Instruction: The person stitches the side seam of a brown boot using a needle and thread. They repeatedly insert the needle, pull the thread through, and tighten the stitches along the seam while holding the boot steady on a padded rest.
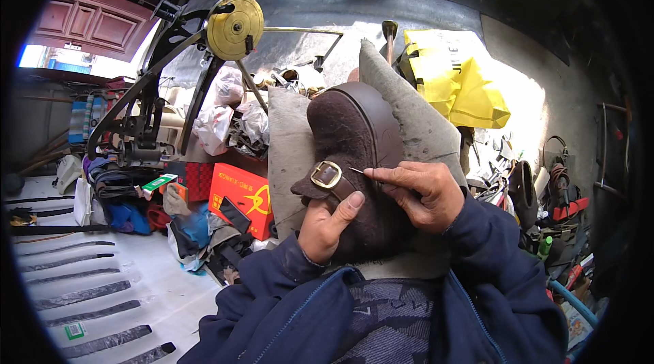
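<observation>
A dark brown fuzzy shoe (343, 118) with a smooth brown sole edge lies across my lap on a grey cloth. A strap with a gold-coloured buckle (325, 174) crosses its upper. My left hand (330, 226) grips the shoe just below the buckle, thumb on top and the other fingers hidden beneath. Pinched between the fingertips of my right hand (421, 193) is a thin needle-like piece of metal (357, 171), its tip pointing left toward the strap. Whether the tip touches the shoe I cannot tell.
A black hand-cranked sewing machine with a brass wheel (235, 27) stands at the far left. An orange-red box (240, 200) and bags of odds and ends lie left of my knees. A yellow bag (455, 78) is at the far right, with tools and shoes (523, 187) nearer.
</observation>
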`<state>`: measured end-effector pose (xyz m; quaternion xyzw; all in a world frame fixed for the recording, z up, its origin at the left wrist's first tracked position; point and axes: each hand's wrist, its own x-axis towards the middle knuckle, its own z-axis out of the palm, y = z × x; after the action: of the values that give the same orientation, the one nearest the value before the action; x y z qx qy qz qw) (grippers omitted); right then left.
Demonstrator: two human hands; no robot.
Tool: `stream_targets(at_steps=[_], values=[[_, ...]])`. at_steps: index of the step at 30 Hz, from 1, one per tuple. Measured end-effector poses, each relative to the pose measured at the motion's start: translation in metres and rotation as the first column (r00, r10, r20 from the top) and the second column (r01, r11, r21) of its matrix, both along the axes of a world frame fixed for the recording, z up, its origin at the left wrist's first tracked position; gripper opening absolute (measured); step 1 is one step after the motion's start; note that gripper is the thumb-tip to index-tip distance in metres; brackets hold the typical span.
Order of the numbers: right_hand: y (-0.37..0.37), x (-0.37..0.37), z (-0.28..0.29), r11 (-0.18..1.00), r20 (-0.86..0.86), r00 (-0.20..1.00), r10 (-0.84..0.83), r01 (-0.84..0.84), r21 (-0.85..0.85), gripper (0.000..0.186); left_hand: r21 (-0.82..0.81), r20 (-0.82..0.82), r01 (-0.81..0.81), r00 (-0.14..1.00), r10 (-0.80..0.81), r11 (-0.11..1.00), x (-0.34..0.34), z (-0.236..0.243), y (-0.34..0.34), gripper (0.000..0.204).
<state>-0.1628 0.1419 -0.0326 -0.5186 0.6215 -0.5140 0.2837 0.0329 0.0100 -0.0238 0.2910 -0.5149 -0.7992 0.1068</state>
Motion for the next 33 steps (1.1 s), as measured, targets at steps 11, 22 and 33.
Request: stream_targets(at_steps=[11,22,33], values=[[0.005,-0.002,-0.003,0.994,0.114,0.987,-0.109,0.108,0.015,0.044,0.011,0.017,-0.058,0.998,0.057,0.998,-0.005,0.003,0.002,0.036],[0.003,0.005,-0.004,0.989,0.151,0.978,-0.143,0.146,-0.009,0.045,0.014,0.057,-0.059,0.997,0.058,0.998,-0.005,0.006,0.002,0.037],[-0.001,0.007,-0.001,0.986,0.133,0.977,-0.164,0.166,-0.007,0.039,0.012,0.051,-0.06,0.997,0.06,0.998,-0.005,0.001,0.001,0.037]])
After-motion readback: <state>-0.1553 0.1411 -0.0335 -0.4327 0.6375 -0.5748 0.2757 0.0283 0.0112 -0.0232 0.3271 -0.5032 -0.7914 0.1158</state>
